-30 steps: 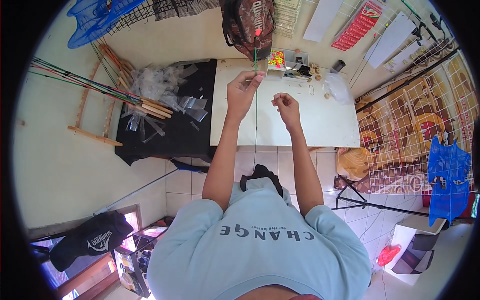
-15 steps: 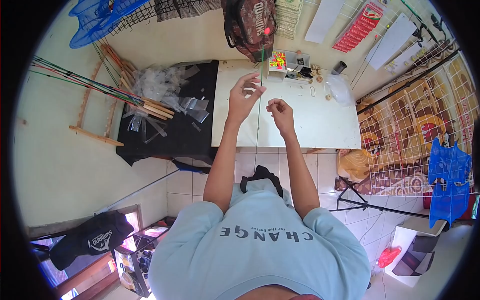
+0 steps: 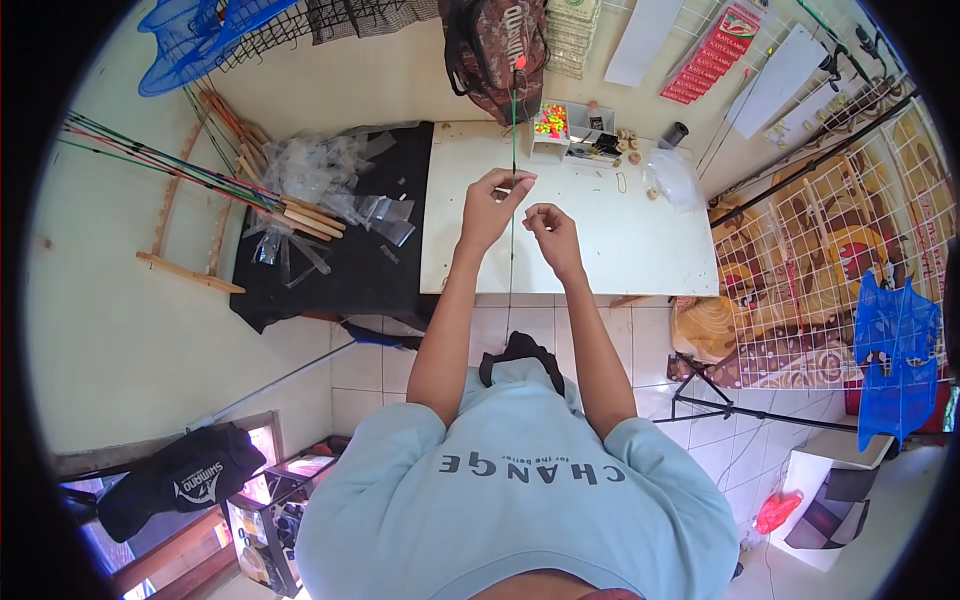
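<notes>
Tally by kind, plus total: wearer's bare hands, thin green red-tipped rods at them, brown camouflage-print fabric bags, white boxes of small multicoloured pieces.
Bare hands: 2 (left hand, right hand)
Thin green red-tipped rod: 1
Brown camouflage-print fabric bag: 1
White box of small multicoloured pieces: 1
Total: 5

The left hand pinches a green rod whose red end points to 12 o'clock, over the white desk. The right hand hangs just beside it, toward 4 o'clock, its fingers curled; whether they grip anything is too small to tell. At 1 o'clock from the hands, a white box holds bright pieces; at 9 o'clock, wooden-handled rods reach over a black cloth.
</notes>
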{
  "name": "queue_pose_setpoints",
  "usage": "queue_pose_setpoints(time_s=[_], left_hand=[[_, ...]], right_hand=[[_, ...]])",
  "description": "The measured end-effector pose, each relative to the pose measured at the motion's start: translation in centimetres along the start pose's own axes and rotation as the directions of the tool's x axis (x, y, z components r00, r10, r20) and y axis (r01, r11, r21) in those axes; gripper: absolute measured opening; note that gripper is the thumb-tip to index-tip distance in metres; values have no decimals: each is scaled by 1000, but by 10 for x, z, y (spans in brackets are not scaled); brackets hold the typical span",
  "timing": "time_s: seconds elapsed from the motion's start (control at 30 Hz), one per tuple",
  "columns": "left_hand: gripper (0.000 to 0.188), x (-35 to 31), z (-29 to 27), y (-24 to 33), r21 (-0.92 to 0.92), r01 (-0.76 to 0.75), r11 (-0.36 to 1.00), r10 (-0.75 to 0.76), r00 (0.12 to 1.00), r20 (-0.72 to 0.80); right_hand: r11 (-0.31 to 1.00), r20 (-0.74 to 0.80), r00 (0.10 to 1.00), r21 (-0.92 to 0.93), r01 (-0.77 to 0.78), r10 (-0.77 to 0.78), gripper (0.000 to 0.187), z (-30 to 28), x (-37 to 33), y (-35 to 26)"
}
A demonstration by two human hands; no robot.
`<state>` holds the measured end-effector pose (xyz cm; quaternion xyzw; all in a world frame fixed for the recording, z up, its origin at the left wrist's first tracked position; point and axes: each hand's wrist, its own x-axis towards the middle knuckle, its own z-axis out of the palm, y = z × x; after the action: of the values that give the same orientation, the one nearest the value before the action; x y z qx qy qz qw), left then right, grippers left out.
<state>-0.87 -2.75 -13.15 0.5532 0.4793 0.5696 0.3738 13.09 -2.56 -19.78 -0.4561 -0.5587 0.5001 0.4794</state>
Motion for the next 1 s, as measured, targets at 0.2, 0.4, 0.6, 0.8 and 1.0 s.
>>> queue_pose_setpoints(time_s=[0.2,0.4,0.6,0.8,1.0], left_hand=[[17,-4,-1,-5,18,10,1000,-10,1000,-21],[18,-5,-4,-5,29,-3,1000,4,1000,-19],[18,-5,-7,2,76,-19,997,18,1000,16],[16,-4,-12,3,125,-53,991,49,998,32],[26,-6,-15,9,90,-123,988,119,992,52]], right_hand=[[989,-132,986,-126,83,-100,13,2,-5,-17],[939,-112,935,-118,322,-335,19,3,2,-62],[874,-28,914,-309,376,-404,18,4,6,-86],[809,29,896,-419,413,-442,15,3,8,-95],[837,2,895,-352,418,-446,8,5,12,-95]])
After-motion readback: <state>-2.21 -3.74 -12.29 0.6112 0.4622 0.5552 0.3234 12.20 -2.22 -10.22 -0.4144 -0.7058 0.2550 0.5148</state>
